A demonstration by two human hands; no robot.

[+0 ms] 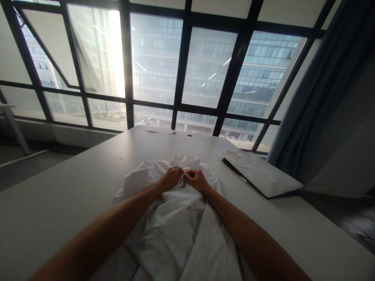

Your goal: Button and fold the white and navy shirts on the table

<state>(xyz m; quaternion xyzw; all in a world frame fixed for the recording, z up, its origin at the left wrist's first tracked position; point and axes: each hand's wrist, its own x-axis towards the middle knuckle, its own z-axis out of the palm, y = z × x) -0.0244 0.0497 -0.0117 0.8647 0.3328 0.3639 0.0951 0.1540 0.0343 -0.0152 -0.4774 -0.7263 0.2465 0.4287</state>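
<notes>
A crumpled white shirt (172, 222) lies spread over the near middle of the table, its lower part reaching toward me. My left hand (172, 177) and my right hand (197, 179) meet at its upper part, by what looks like the collar. Both hands are closed, with thumbs and fingertips pinching the cloth almost tip to tip. Whatever small part lies between the fingertips is too hidden to make out. Loose folds bunch up around and beyond both hands.
The white table (96, 168) runs up to large black-framed windows (155, 58). On its right side lies a flat white folded cloth (260, 171) with a dark edge beneath. Paper (155, 129) rests at the far edge. A blue-grey curtain (310, 89) hangs at the right.
</notes>
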